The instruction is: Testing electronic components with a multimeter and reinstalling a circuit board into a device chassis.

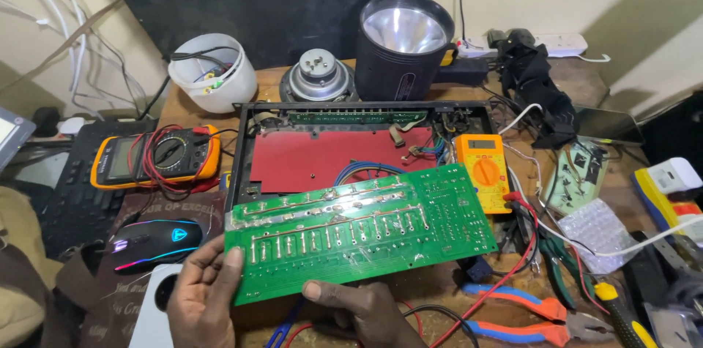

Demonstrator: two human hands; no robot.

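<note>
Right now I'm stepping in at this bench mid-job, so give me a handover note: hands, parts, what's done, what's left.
Left hand grips the long green circuit board at its left edge; right hand holds its lower edge, thumb on top.
The board is lifted out, solder side up, above the open black metal chassis with the red inner plate.
A yellow multimeter lies right of the chassis, red-handled pliers at lower right.
Done: board out.
Left: board not back in; chassis open.

One head-worn view — close, looking steeply down over the cluttered workbench (410, 293) toward the wall.
</note>
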